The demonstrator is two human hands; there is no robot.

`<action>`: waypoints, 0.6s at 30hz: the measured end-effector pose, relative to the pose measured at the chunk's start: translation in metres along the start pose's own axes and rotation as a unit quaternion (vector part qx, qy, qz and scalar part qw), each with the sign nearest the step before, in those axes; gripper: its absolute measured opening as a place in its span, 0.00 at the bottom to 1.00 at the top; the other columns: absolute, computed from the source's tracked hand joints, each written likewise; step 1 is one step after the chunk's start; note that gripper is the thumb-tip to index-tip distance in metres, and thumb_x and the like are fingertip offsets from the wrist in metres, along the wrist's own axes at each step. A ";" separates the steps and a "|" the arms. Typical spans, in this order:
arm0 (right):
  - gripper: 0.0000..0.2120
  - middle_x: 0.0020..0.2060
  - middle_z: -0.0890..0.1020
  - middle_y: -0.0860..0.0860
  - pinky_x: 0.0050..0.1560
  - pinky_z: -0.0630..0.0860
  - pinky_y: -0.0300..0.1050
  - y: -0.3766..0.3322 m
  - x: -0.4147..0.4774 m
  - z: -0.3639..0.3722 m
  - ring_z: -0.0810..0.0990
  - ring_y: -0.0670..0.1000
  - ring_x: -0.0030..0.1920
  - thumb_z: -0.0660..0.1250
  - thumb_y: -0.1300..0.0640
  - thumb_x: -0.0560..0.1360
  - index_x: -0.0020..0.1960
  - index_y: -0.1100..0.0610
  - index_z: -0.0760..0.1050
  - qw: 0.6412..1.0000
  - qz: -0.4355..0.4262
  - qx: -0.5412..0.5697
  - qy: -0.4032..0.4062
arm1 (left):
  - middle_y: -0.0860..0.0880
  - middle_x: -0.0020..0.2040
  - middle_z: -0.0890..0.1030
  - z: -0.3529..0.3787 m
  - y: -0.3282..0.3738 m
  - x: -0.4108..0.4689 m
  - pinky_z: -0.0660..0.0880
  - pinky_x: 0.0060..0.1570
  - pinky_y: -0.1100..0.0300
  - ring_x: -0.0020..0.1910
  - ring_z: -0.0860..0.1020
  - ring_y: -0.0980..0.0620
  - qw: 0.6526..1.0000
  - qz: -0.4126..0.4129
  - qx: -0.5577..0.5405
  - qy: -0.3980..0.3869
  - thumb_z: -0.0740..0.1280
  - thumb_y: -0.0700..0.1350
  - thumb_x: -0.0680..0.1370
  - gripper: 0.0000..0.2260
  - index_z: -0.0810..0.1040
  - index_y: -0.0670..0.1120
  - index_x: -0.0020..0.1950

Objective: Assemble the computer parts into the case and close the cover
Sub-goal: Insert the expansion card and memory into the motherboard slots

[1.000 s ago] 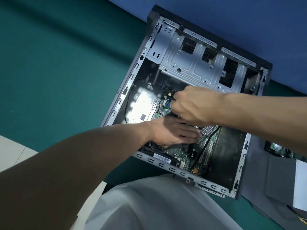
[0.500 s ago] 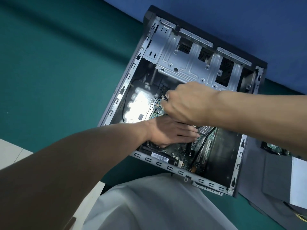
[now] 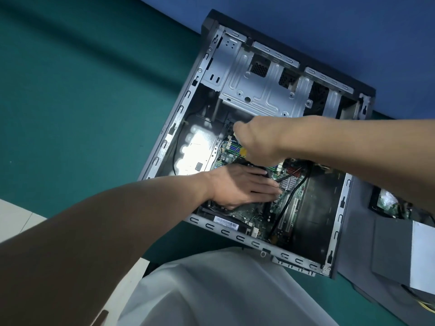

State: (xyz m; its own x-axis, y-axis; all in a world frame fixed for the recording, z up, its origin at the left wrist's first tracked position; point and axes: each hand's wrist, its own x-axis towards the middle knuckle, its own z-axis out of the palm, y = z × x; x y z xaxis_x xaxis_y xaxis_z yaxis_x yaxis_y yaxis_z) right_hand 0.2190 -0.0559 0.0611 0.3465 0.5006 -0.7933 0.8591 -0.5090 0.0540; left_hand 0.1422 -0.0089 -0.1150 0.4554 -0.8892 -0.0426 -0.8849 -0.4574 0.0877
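The open computer case [image 3: 181,109] lies on its side on the green table, its silver drive cage [image 3: 261,90] at the far end. The green motherboard [image 3: 289,205] sits inside. My left hand [image 3: 242,189] lies flat, fingers straight, pressing on a black part [image 3: 253,166] mounted on the board. My right hand [image 3: 256,140] hovers just above it with curled fingers, gripping a yellow-handled tool [image 3: 243,151] whose tip is hidden. A black cable [image 3: 288,203] runs across the board.
The grey side cover [image 3: 388,245] lies to the right of the case, with another boxed component [image 3: 388,203] and a pale metal box [image 3: 423,255] on it. White cloth [image 3: 211,290] covers my lap at the near edge. A blue wall [image 3: 329,20] stands behind the case.
My right hand has shifted a little left and towards the drive cage, and the yellow end now shows beneath it. My left hand has stayed flat on the black part.
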 end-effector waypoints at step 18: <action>0.04 0.35 0.71 0.56 0.26 0.63 0.43 0.015 -0.001 0.010 0.70 0.51 0.32 0.55 0.61 0.80 0.49 0.62 0.64 0.997 0.031 0.066 -0.002 | 0.49 0.80 0.44 -0.017 0.005 0.005 0.48 0.77 0.51 0.78 0.43 0.51 0.996 -0.021 0.013 -0.082 0.59 0.43 0.81 0.33 0.42 0.46 0.79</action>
State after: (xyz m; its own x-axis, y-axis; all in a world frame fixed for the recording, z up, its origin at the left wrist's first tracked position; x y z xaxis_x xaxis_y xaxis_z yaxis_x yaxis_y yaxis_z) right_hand 0.2275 -0.0706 0.0564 0.3955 0.4623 -0.7936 0.7788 -0.6269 0.0229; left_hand 0.1414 -0.0154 -0.0978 0.4720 -0.8566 -0.2085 -0.8684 -0.4925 0.0575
